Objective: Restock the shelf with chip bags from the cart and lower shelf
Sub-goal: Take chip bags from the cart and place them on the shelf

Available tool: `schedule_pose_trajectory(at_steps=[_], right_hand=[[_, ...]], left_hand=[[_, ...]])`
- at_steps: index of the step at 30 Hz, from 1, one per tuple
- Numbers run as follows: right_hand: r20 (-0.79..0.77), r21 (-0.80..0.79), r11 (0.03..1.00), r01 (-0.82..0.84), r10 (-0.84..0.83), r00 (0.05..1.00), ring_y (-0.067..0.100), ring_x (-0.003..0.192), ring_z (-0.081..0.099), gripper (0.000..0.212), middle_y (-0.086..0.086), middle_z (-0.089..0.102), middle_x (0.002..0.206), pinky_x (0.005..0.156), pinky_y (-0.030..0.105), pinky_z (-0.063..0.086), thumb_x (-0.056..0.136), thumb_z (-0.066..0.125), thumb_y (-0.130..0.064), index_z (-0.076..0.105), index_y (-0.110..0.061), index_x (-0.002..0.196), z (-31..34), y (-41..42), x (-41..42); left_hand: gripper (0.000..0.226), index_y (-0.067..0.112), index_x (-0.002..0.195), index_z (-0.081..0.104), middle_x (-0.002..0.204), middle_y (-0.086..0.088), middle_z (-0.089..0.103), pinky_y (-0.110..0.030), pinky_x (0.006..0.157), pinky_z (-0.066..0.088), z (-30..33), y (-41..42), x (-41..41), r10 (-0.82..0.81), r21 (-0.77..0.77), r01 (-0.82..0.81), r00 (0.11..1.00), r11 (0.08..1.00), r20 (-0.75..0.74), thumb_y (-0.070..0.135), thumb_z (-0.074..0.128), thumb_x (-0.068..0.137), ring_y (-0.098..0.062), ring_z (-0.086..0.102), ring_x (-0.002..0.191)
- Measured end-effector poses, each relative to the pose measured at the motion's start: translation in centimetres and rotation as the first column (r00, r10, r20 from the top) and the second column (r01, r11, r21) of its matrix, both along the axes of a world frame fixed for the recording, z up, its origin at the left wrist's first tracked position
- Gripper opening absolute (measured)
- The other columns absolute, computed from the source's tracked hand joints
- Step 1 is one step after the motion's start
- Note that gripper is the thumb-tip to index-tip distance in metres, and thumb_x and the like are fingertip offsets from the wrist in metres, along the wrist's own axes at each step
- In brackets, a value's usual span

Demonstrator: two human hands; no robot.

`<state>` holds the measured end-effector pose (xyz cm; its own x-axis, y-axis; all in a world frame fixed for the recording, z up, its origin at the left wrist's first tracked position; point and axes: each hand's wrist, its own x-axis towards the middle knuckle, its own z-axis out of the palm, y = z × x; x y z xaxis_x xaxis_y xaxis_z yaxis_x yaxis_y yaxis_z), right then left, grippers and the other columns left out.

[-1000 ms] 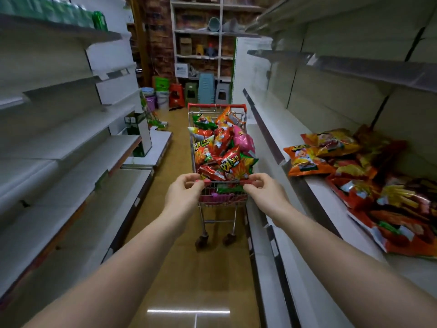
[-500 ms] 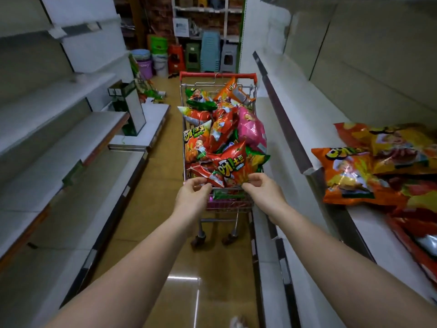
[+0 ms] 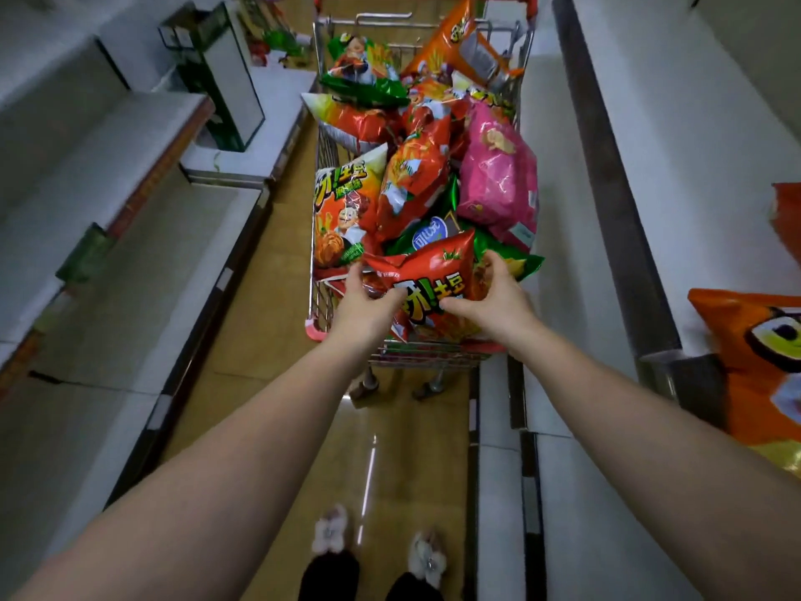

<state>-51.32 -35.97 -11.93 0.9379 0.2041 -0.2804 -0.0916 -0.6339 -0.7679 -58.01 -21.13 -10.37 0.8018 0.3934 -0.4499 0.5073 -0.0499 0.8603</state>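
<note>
The orange bag [image 3: 754, 366] on the right shelf [image 3: 676, 175] is blurred and cut off.

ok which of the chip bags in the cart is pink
The pink chip bag on the cart's right side, beyond the red bag that both hands grip. It is the only pink one; the rest are red, orange or green.

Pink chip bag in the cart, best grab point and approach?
Take the pink bag from above across its puffed middle, one hand on each long side. It lies on top of the pile against the cart's right wall, its long axis running away from the person, top face exposed. Its near end is tucked among green bags, so lift upward rather than drag toward you.
</note>
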Motion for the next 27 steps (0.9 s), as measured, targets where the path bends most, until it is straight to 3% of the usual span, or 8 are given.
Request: schedule_pose_trajectory(at_steps=[2,7,13,17,22,27], right_hand=[[-0.001,0.005,1.000,-0.022,0.022,1.000,0.026,0.135,0.036,0.099,0.007,0.037,0.147,0.110,0.043,0.032,0.073,0.079,-0.032,0.017,-0.020,0.148,-0.8,0.0,1.1],[-0.019,0.047,0.998,-0.032,0.033,0.999,0.022,0.126,0.046,0.095,0.002,0.048,0.139,0.105,0.043,0.039,0.069,0.080,-0.036,0.025,-0.023,0.145,-2.2,0.8,3.0],[0.024,0.070,0.997,0.038,-0.040,0.999,0.020,0.114,0.056,0.058,0.000,0.061,0.122,0.099,0.043,0.045,0.076,0.074,-0.037,0.051,-0.021,0.127,-2.0,1.8,3.3],[0.075,0.180,0.981,0.077,-0.092,0.993,0.016,0.104,0.061,0.038,-0.007,0.064,0.106,0.095,0.042,0.048,0.078,0.073,-0.034,0.056,-0.029,0.111,-0.2,2.6,3.2],[0.085,0.291,0.949,0.121,-0.152,0.985,0.013,0.097,0.064,0.035,-0.007,0.067,0.103,0.090,0.038,0.052,0.078,0.073,-0.034,0.061,-0.025,0.109,2.8,4.8,4.2],[0.030,0.398,0.901,0.173,-0.201,0.979,0.016,0.091,0.067,0.025,-0.001,0.071,0.099,0.081,0.033,0.055,0.083,0.068,-0.032,0.065,-0.020,0.105,5.3,8.0,5.8]], left_hand=[[0.078,0.025,0.151,0.009,0.143,-0.008,0.044,-0.034,0.096,0.035,-0.9,0.2,1.6,-0.003,-0.046,0.004,1.000,0.999,0.005,0.031,0.060,0.092,-0.028,0.045,0.128],[0.087,0.019,0.152,0.006,0.144,-0.009,0.044,-0.042,0.107,0.035,-2.4,0.7,4.2,0.023,-0.163,-0.024,1.000,0.986,-0.011,0.028,0.065,0.088,-0.028,0.043,0.131],[0.070,0.014,0.141,0.027,0.132,-0.006,0.050,-0.034,0.093,0.038,-2.0,1.5,5.5,0.077,-0.207,-0.074,0.997,0.976,0.006,0.023,0.068,0.086,-0.022,0.048,0.120],[0.071,0.012,0.141,0.032,0.134,-0.005,0.051,-0.030,0.089,0.039,-0.6,3.1,5.6,0.064,-0.270,-0.045,0.996,0.962,0.062,0.027,0.070,0.083,-0.019,0.051,0.114],[0.114,0.029,0.150,0.016,0.150,-0.003,0.035,-0.043,0.109,0.036,0.4,6.3,5.5,-0.071,-0.244,0.098,0.990,0.965,0.119,0.062,0.077,0.059,-0.024,0.039,0.135],[0.119,0.033,0.149,0.013,0.137,0.004,0.043,-0.041,0.107,0.038,1.0,9.7,6.2,-0.199,-0.257,0.235,0.967,0.937,0.160,0.053,0.081,0.053,-0.021,0.044,0.129]])
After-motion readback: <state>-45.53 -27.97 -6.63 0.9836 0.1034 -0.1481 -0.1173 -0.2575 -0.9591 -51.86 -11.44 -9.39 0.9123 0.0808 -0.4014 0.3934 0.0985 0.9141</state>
